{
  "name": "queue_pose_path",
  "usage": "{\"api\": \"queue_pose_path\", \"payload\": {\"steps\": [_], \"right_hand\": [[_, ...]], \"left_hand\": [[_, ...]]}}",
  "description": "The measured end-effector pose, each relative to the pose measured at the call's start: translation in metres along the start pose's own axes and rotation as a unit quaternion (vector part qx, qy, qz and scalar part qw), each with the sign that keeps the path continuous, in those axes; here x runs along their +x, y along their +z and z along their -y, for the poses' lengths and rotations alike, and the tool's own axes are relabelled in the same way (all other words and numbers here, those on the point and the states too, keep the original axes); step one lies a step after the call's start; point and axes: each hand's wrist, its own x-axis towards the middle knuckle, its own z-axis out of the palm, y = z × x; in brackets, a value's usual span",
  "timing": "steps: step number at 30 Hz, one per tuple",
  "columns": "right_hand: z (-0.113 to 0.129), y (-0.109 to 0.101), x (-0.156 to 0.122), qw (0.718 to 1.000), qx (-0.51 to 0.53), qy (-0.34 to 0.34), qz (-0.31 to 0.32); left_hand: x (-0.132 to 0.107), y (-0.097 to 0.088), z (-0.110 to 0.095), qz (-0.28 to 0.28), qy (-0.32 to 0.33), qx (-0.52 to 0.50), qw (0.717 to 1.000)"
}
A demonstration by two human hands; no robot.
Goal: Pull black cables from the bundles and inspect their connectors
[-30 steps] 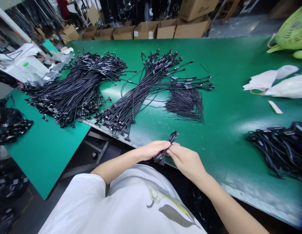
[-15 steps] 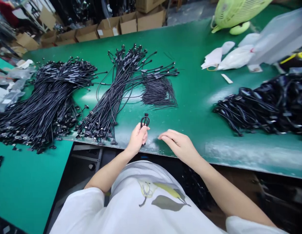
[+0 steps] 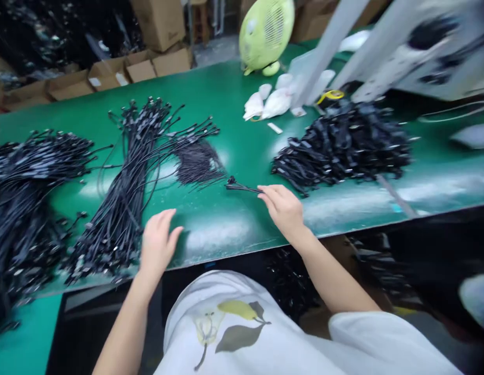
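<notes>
Cable [image 3: 242,188], partly hidden in right grip [image 3: 283,211]

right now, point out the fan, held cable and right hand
Fan [image 3: 268,33], head view, on its green housing.
Held cable [image 3: 246,187], head view, middle of its visible part.
Right hand [image 3: 284,212], head view, back of the hand.

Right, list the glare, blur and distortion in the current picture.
Head view: white glare on the table; head view: far-left pile smeared, held cable slightly soft; head view: edges look stretched, as through a wide lens.
</notes>
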Motion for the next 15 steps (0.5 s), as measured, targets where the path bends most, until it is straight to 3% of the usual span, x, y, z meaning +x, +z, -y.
{"api": "queue_pose_path", "payload": {"steps": [3, 6, 10, 12, 15], "right_hand": [[-0.06, -0.026, 0.009, 0.984, -0.141, 0.084, -0.073], [-0.101, -0.044, 0.017, 0.958, -0.236, 0.152, -0.056], [-0.118, -0.047, 0.026, 0.954, -0.257, 0.154, 0.001], [-0.119, -0.047, 0.032, 0.953, -0.263, 0.148, -0.031], [-0.12, -0.05, 0.041, 0.947, -0.282, 0.149, -0.049]], "left_hand": [[-0.006, -0.016, 0.038, -0.049, -0.089, 0.095, 0.99], [-0.005, -0.022, 0.075, -0.026, -0.149, 0.166, 0.974], [-0.004, -0.013, 0.1, 0.09, -0.157, 0.185, 0.966], [-0.004, -0.008, 0.101, 0.093, -0.157, 0.181, 0.966], [-0.002, -0.008, 0.098, 0.047, -0.172, 0.143, 0.974]]}}
